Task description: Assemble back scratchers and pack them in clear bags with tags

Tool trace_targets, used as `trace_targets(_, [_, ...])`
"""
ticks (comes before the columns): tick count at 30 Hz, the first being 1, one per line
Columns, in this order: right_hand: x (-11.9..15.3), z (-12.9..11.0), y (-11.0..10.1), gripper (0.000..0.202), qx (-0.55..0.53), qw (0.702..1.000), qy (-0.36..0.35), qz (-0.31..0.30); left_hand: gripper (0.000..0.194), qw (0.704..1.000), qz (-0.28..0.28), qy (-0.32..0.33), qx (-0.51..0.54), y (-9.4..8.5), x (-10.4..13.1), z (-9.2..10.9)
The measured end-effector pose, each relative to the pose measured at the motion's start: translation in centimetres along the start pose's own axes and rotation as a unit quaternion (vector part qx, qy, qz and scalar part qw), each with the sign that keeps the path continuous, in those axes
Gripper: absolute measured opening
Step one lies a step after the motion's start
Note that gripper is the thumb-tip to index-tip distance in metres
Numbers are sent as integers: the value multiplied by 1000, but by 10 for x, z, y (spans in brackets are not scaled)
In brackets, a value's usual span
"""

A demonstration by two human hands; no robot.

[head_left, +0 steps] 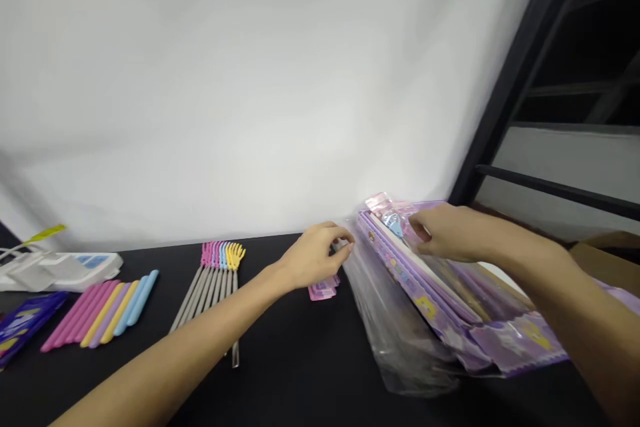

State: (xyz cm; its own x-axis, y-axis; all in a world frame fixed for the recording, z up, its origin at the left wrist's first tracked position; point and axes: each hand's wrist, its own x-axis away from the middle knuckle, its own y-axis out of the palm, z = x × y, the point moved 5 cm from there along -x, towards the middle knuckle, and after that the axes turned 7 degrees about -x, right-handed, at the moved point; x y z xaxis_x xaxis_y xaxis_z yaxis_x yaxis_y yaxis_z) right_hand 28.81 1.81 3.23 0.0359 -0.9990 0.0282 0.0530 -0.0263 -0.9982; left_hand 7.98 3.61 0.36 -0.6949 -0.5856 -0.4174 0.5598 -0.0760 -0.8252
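Observation:
My left hand [320, 255] is at the upper left edge of a stack of clear plastic bags [395, 340]. Its thumb and forefinger are curled into a pinch on the edge of a bag. Below that hand lie a few small pink cards [324, 289]. My right hand [440, 232] reaches over an open purple printed box [420, 300], its thumb and forefinger apart. Just left of these fingers, packaged pieces with a pink top card and a light blue hand-shaped end [393, 223] stick up in the box. The right hand's other fingers are hidden.
Back scratchers [220, 273] with coloured hand-shaped ends and grey rods lie in a row on the black table [300, 373]. Further left are several coloured tubes [100, 313], a blue packet [30, 320] and a white power strip [65, 270]. A white wall rises behind; a black frame [500, 93] stands right.

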Motion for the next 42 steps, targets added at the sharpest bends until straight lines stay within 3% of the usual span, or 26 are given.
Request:
trace_targets(4, [-13, -65, -27, 26, -50, 995, -75, 33, 23, 1000, -10, -29, 3, -44, 21, -24])
trace_targets(8, [-26, -146, -29, 26, -166, 973, -157, -19, 23, 993, -17, -112, -45, -91, 57, -62])
trace_targets(13, [-42, -232, 7, 19, -290, 929, -201, -113, 15, 946, -115, -219, -211, -126, 111, -104])
trace_targets(17, [-51, -275, 50, 26, -415, 865, -149, -238, 19, 895, -167, -302, -282, -143, 151, -124])
trace_targets(20, [-54, -289, 65, 33, -448, 844, -121, -268, 21, 861, -173, -358, -319, -151, 171, -129])
trace_targets(24, [-53, -289, 69, 34, -466, 837, -96, -272, 24, 815, -179, -418, -358, -154, 186, -128])
trace_targets(32, [-51, -290, 75, 34, -477, 832, -58, -276, 33, 763, -157, -493, -388, -158, 212, -133])
trace_targets(37, [-52, -289, 71, 34, -485, 829, -68, -270, 46, 744, -90, -542, -381, -145, 231, -136])
trace_targets(42, [-54, -285, 72, 32, -503, 820, -68, -265, 56, 753, -54, -544, -366, -129, 239, -142])
